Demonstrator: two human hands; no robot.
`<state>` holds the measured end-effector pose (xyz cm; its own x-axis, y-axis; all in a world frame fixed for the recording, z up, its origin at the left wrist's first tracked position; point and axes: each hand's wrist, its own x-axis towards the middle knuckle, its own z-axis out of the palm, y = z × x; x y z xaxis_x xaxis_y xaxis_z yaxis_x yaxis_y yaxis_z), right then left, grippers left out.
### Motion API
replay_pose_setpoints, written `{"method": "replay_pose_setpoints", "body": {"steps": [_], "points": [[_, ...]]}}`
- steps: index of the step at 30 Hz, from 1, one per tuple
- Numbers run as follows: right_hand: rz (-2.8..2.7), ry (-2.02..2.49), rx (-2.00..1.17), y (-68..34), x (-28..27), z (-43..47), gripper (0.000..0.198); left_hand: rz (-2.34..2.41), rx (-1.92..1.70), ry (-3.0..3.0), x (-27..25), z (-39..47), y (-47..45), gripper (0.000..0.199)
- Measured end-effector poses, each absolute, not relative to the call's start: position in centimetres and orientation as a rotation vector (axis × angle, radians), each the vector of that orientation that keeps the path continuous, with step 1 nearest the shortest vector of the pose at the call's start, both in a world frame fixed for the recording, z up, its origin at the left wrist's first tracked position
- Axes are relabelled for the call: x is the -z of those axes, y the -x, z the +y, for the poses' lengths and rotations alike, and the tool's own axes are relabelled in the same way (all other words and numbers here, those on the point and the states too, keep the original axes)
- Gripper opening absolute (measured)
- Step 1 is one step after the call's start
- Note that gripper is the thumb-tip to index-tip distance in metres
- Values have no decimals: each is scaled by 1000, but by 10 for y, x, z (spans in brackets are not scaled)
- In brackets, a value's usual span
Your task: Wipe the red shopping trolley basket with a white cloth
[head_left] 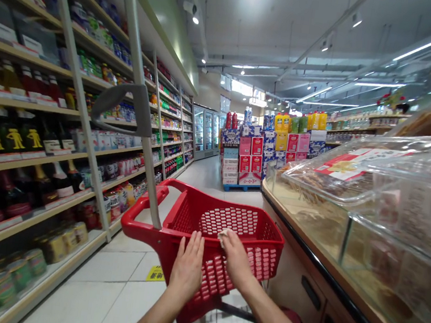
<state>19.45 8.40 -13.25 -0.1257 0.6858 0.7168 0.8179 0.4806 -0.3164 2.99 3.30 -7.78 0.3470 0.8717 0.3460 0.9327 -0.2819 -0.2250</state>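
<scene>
A red plastic shopping cart [218,199] stands right in front of me, its handle end to the left. My left hand [188,264] lies flat against the near side of the basket, fingers stretched up towards the rim. At the near rim, further right, my right hand [235,257] is closed on a small whitish cloth [224,235] pressed to the top edge. Most of that cloth is hidden by the fingers. A grey pole with a looped grip [125,110] rises from the cart's handle end. The visible inside of the basket shows perforated red walls.
Shelves of bottles and cans [45,128] run along the left. A display counter [304,237] with clear plastic packs borders the right, close to the cart. Stacked drink cartons [251,155] on a blue pallet stand ahead. A yellow floor sticker [155,274] marks the tiles.
</scene>
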Motion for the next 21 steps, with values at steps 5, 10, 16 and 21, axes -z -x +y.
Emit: {"method": "replay_pose_setpoints", "body": {"steps": [5, 10, 16, 21], "points": [[-1857, 1213, 176, -192, 136, 83, 39, -1585, 254, 2155, 72, 37, -11, 63], [-1747, 1338, 139, -221, 135, 83, 36, -1582, 298, 2178, 75, 35, -15, 62], [-1904, 1084, 102, -159, 127, 81, 39, -1478, 473, 2133, 69, 33, -3, 58], [-1805, 1234, 76, -207, 128, 84, 39, -1495, 701, 1834, 38, 31, 52, 56]]}}
